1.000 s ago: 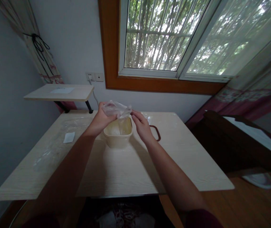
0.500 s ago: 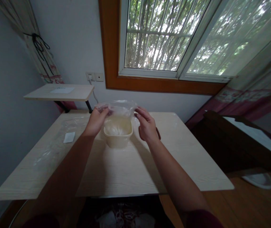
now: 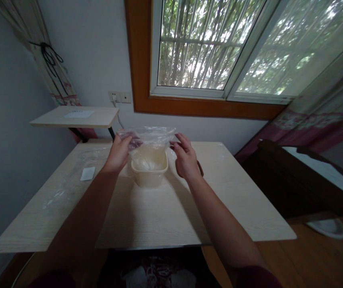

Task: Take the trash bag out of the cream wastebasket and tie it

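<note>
I face a pale wall (image 3: 90,52) with a sliding window (image 3: 201,66) in an orange-brown wooden frame (image 3: 138,68); greenery (image 3: 306,60) shows outside. Daylight enters from that far side, leaving the room around me rather dim. To my far left, a curtain (image 3: 33,24) is gathered by a black cord (image 3: 47,54), and a wall socket (image 3: 125,97) sits left of the window. A raised shelf (image 3: 48,117) stands at the far left of my pale wooden table (image 3: 165,220). On my right, dark brown furniture (image 3: 282,184) stands on the wooden floor (image 3: 282,264).
</note>
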Motion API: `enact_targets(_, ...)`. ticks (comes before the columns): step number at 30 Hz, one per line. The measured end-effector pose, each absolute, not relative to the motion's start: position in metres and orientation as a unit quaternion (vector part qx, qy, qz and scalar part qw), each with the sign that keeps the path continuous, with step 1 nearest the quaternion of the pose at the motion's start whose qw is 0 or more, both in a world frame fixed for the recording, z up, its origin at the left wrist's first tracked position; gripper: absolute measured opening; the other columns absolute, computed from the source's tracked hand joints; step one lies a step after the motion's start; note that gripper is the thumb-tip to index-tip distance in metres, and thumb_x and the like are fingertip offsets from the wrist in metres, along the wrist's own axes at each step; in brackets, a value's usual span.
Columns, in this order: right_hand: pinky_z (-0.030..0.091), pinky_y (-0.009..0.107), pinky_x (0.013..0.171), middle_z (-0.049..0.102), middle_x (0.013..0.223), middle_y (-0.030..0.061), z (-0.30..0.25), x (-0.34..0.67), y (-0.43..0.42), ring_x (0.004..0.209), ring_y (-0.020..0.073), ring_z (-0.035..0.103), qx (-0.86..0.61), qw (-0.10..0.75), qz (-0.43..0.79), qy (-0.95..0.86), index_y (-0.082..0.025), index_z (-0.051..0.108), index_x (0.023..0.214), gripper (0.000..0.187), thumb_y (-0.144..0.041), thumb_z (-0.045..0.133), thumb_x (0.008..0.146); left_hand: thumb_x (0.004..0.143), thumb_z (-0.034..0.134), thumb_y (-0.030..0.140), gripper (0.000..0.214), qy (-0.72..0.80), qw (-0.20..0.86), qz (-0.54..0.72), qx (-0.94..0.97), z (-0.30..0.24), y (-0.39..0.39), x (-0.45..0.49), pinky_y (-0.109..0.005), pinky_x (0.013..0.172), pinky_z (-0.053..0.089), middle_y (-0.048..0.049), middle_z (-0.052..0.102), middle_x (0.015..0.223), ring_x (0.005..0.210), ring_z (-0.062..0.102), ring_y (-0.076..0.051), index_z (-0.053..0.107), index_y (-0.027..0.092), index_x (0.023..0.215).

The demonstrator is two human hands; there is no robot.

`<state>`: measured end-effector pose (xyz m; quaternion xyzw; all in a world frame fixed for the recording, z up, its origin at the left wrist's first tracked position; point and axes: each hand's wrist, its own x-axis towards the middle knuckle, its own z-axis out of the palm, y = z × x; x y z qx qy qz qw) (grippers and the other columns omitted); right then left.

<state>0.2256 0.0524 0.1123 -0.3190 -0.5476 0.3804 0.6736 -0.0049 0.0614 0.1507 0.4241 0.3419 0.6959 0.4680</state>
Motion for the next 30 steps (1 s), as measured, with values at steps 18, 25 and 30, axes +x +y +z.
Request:
enact_targets(18,0.042,0.044,0.114,0.06,0.138,0.0026,0.134,0.209,0.044,0.127,0.0225,0.056,-0.298,0.586,0.307,-0.688,-0.035,0.067,0.13,0.04,-0.028,0.059,0.092,0.063,0.091,0.029,0.121,0.355,0.395,0.528,0.663,0.15,0.05,0.0,-0.051,0.117,0.035,-0.0141,0.052,0.142,0.132,0.053,-0.03,0.014,0.028,0.157)
enact_targets(25,0.04,0.044,0.115,0.068,0.133,0.0002,0.153,0.203,0.029,0.127,0.0209,0.06,-0.272,0.489,0.357,-0.748,-0.033,0.07,0.128,0.036,-0.03,0.053,0.096,0.06,0.092,0.031,0.132,0.332,0.391,0.527,0.677,0.149,0.06,0.008,-0.046,0.104,0.047,-0.0081,0.063,0.119,0.103,0.067,-0.022,0.004,0.032,0.158)
enact_targets(30,0.045,0.043,0.111,0.073,0.125,0.0012,0.151,0.207,0.028,0.121,0.0208,0.064,-0.281,0.521,0.377,-0.712,-0.031,0.072,0.122,0.031,-0.034,0.056,0.096,0.067,0.087,0.029,0.104,0.368,0.403,0.524,0.653,0.155,0.055,0.007,-0.04,0.097,0.051,-0.0042,0.065,0.104,0.093,0.066,-0.02,0.029,0.024,0.152)
